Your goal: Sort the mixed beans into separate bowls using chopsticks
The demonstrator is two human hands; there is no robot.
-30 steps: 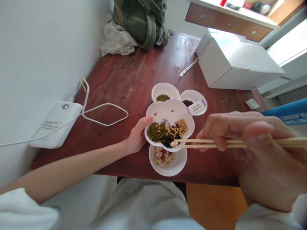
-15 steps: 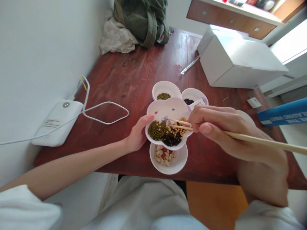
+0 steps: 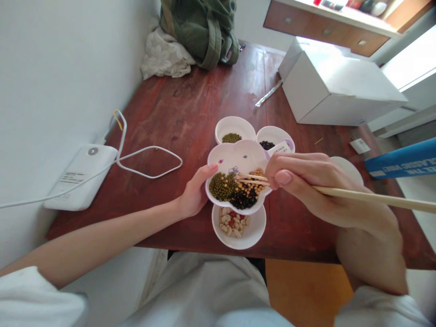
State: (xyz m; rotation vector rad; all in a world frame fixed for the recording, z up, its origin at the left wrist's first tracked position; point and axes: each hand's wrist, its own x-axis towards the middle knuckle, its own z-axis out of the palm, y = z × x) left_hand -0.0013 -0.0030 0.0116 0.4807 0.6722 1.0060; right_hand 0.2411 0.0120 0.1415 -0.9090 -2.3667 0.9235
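Where the chopsticks [image 3: 357, 195] are dipped: flower-shaped dish [image 3: 235, 155] of mixed beans [image 3: 235, 190], near the tabletop's [image 3: 184, 109] front edge.
Left hand [image 3: 194, 196]: fingers clamped on the dish's left rim.
Right hand [image 3: 316, 186]: fingers closed around the chopsticks, whose tips are nearly together over the beans.
Peanut bowl [image 3: 255, 231]: partly overlapped by the dish's near rim.

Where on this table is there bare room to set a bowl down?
The table is bare between the cable, the bag and the box. It is crowded near the front edge: dish, small bowls, left hand, and right hand with chopsticks.
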